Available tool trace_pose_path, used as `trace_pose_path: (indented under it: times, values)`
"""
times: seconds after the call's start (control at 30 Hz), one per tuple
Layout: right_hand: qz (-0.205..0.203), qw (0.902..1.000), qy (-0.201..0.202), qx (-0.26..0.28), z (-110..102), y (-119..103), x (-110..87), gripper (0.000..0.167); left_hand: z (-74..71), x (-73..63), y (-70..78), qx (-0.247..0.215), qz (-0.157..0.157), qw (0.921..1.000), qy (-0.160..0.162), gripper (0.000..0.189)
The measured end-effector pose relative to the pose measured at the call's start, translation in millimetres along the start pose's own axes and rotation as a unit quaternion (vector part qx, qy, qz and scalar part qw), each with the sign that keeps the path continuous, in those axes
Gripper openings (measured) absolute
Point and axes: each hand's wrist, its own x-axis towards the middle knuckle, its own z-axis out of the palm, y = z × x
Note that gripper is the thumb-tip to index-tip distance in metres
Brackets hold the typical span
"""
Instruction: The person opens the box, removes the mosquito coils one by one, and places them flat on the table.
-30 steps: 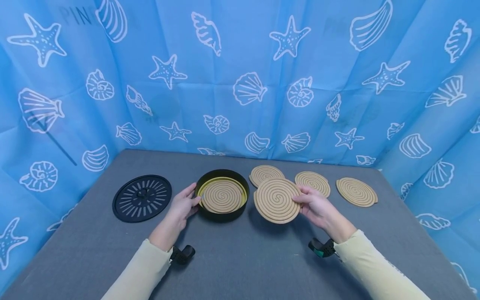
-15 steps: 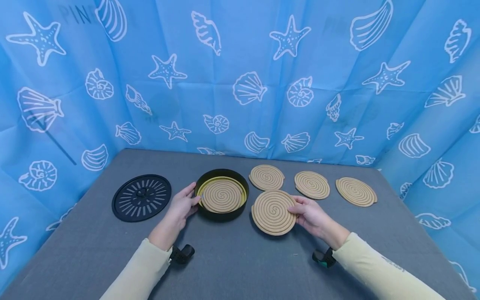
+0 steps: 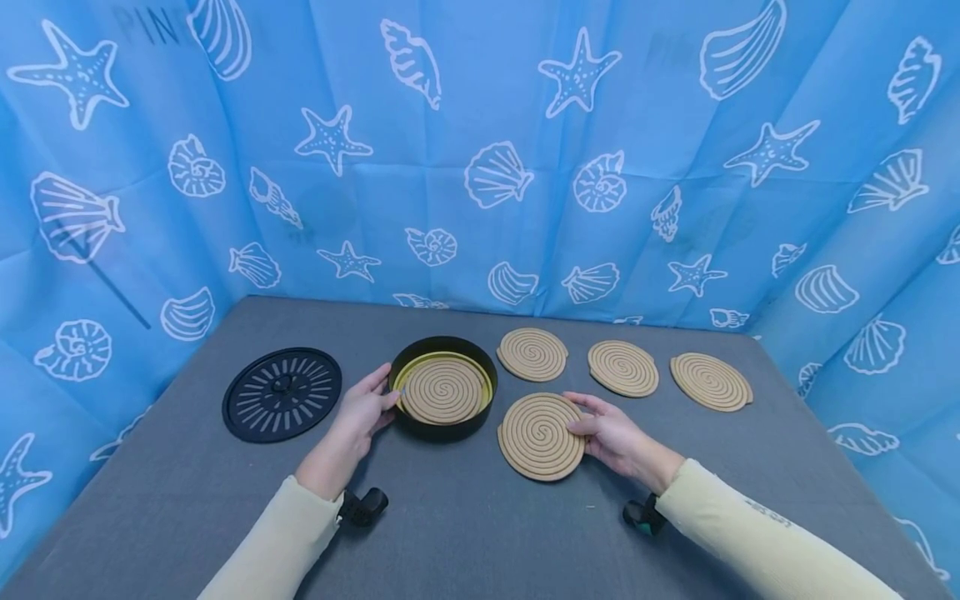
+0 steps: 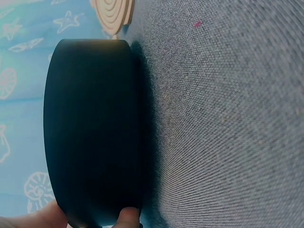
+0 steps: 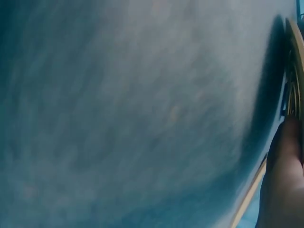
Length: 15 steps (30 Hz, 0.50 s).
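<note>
My left hand (image 3: 360, 414) grips the near-left side of a round black tin (image 3: 444, 432), its thumb at the rim. Inside the tin is a yellow lining (image 3: 411, 368) with a tan mosquito coil (image 3: 442, 390) lying on it. The left wrist view shows the tin's dark outer wall (image 4: 92, 128) standing on the cloth. To the right of the tin, my right hand (image 3: 618, 435) pinches another mosquito coil (image 3: 540, 437) by its right edge, thumb on top. That coil is held flat, close over the table, and appears edge-on in the right wrist view.
Three more coils lie in a row behind: a left one (image 3: 532, 354), a middle one (image 3: 623, 368) and a right one (image 3: 711, 382). A slotted black lid (image 3: 282, 395) rests at the left. A blue shell-patterned curtain (image 3: 495, 233) closes off the grey table (image 3: 465, 533) behind.
My right hand has brought its coil down and toward me, slightly left, uncovering the coil behind it. The left hand and the tin have stayed put.
</note>
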Motion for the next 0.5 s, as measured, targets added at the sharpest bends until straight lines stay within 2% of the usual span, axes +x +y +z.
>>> trace_pose_path:
  times: [0.27,0.5]
  values:
    - [0.025,0.9988,-0.028,-0.030,-9.0,-0.9,9.6,0.063,-1.7,0.2,1.2,0.000,-0.004,1.0000,-0.005,0.057]
    - [0.033,0.9975,-0.036,-0.051,-10.5,-5.5,11.3,0.061,-0.7,0.3,2.2,-0.003,-0.009,0.9999,0.004,0.057]
